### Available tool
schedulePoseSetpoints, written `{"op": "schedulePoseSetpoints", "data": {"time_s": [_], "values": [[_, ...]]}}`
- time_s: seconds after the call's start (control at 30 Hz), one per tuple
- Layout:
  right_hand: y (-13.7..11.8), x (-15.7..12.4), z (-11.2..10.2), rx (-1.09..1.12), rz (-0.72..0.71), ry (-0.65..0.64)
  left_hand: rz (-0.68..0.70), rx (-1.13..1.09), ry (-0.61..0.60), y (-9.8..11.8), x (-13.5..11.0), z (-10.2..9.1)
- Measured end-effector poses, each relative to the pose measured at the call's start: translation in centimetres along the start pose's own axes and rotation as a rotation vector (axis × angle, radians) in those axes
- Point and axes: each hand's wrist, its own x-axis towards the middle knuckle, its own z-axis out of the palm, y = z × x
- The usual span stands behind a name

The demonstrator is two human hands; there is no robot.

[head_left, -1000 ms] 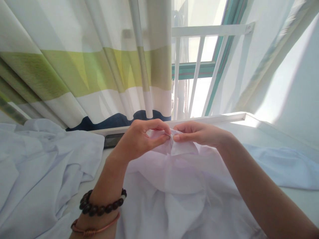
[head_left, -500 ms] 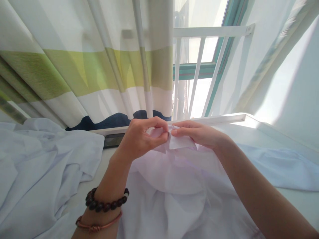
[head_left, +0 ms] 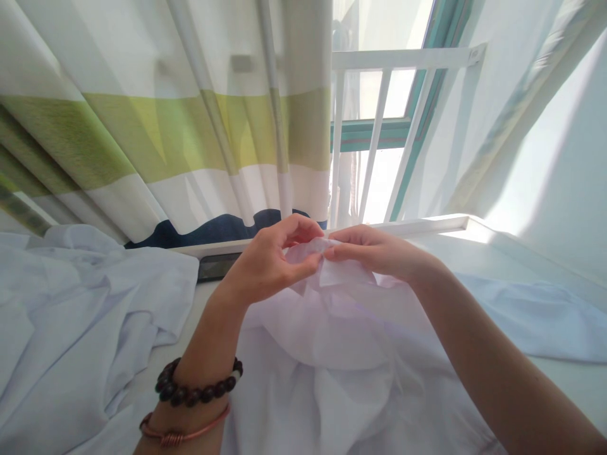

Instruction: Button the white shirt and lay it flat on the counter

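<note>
A white shirt lies bunched in front of me, its collar-like folded edge raised between my hands. My right hand pinches this edge between thumb and fingers. From the other side, my left hand holds the same edge, with the thumb below and the fingers arched above the cloth. The fingertips of both hands nearly meet, and whatever small detail lies between them is hidden. A dark beaded bracelet and a copper-coloured bangle circle my left wrist.
More white cloth is heaped at the left. A dark phone lies behind my left hand, near the raised white edge. Pale blue cloth is at the right. A striped curtain and white railing stand behind.
My left thumb and fingers have spread slightly apart from a tighter pinch, and the left forearm has shifted a little left. My right hand keeps its pinch.
</note>
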Motion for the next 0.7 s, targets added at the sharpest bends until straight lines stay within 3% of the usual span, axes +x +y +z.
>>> {"op": "schedulePoseSetpoints", "data": {"time_s": [0.3,0.7], "values": [[-0.3,-0.5,-0.7,-0.13,-0.031,-0.049,-0.07,-0.006,-0.079,-0.1,0.1,-0.5],[-0.6,-1.1,-1.0,-0.316,-0.029,-0.063,-0.211,-0.204,-0.219,0.2,-0.5,-1.0]]}}
